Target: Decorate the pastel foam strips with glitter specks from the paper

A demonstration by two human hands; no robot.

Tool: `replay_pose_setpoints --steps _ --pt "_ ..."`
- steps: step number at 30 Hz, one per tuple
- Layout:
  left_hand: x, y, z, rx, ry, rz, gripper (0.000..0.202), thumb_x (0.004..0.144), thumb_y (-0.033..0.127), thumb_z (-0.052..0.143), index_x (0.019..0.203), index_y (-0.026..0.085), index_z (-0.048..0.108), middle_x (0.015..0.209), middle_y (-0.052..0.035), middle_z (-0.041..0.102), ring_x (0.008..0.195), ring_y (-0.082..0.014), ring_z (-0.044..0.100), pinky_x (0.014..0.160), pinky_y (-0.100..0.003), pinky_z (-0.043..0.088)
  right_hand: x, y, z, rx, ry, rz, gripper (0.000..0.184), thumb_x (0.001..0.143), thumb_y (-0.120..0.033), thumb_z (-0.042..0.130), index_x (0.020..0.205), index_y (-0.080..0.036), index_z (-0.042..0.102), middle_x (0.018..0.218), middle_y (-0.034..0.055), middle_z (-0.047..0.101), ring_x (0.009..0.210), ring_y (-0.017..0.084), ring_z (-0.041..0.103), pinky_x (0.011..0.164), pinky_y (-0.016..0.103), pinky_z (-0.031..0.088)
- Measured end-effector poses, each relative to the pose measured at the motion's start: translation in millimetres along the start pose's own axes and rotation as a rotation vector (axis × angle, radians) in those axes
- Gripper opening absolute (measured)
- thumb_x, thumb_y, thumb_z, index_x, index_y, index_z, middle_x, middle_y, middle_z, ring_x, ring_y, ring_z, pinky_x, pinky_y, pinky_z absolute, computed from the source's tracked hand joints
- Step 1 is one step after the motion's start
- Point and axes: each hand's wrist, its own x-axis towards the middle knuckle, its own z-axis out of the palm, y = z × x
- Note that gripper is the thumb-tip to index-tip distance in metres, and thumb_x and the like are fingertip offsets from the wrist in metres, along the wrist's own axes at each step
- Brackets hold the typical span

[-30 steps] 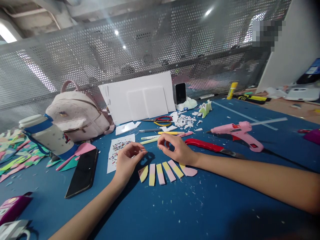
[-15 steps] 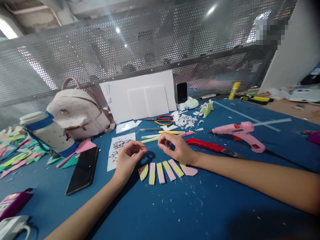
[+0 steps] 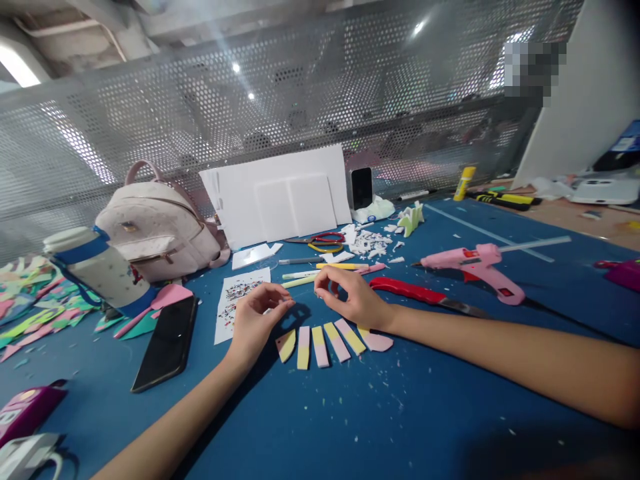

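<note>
My left hand [image 3: 256, 319] and my right hand [image 3: 351, 300] hover close together over a blue table [image 3: 350, 413], each with thumb and forefinger pinched. What they pinch is too thin to make out. Just below them lies a fan of several pink-and-yellow foam strips [image 3: 325, 343]. My right wrist rests beside the outermost pink piece [image 3: 379, 342]. A speckled paper sheet [image 3: 235, 303] lies left of my left hand.
A red utility knife [image 3: 415, 291] and a pink glue gun [image 3: 475, 263] lie to the right. Pens [image 3: 327, 269], scissors [image 3: 325, 240], white scraps and white boards [image 3: 280, 197] sit behind. A black phone [image 3: 167, 340], bottle [image 3: 97, 270] and backpack [image 3: 155, 227] are at left.
Both hands stay pinched in nearly the same place; only the camera view shifts slightly.
</note>
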Motion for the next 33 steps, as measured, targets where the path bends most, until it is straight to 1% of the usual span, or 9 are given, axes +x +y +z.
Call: replay_pose_setpoints --steps 9,15,22,33 --pt "-0.4 1.4 0.7 -0.005 0.003 -0.005 0.012 0.077 0.022 0.076 0.085 0.019 0.068 0.079 -0.0007 0.068 0.074 -0.0129 0.064 0.068 -0.022 0.051 0.0 0.3 -0.2 -0.007 -0.002 -0.001 0.007 0.095 -0.022 0.049 0.089 -0.02 0.052 0.083 0.0009 0.057 0.071 0.013 0.051 0.063 0.028 0.041" --pt "0.3 2.4 0.7 0.007 0.005 0.008 0.012 0.076 0.024 0.076 0.083 0.019 0.068 0.079 -0.0013 0.068 0.074 -0.0144 0.065 0.069 -0.023 0.052 -0.1 0.3 0.1 -0.014 -0.006 0.002 0.008 0.095 -0.022 0.049 0.089 -0.02 0.052 0.083 0.0012 0.058 0.071 0.013 0.052 0.063 0.028 0.041" --pt "0.2 2.5 0.9 -0.017 0.006 0.009 0.011 0.077 0.021 0.076 0.084 0.02 0.068 0.079 0.0004 0.068 0.073 -0.0122 0.064 0.067 -0.02 0.051 -0.3 1.2 0.4 -0.026 -0.01 0.018 0.007 0.096 -0.022 0.049 0.089 -0.02 0.052 0.083 0.0011 0.059 0.07 0.013 0.051 0.063 0.028 0.04" --pt "0.6 2.1 0.6 -0.04 0.006 -0.013 0.012 0.077 0.021 0.076 0.084 0.019 0.067 0.079 0.0001 0.068 0.073 -0.012 0.063 0.068 -0.02 0.05 -0.5 0.6 -0.1 -0.005 -0.007 0.012 0.007 0.096 -0.021 0.049 0.09 -0.02 0.052 0.084 0.0009 0.057 0.072 0.013 0.052 0.063 0.028 0.04"
